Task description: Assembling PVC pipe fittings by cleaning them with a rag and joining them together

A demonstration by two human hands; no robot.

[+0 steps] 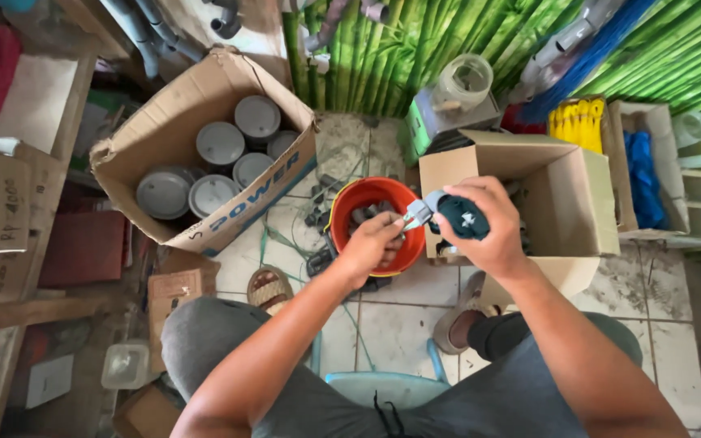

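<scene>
The right hand grips a dark tool with a silvery nozzle over the orange bucket; the left hand pinches a small fitting at the nozzle; joining them seems under way; alignment matters next.

Tiled floor – orange bucket, cardboard boxes, scattered grey fittings.
</scene>
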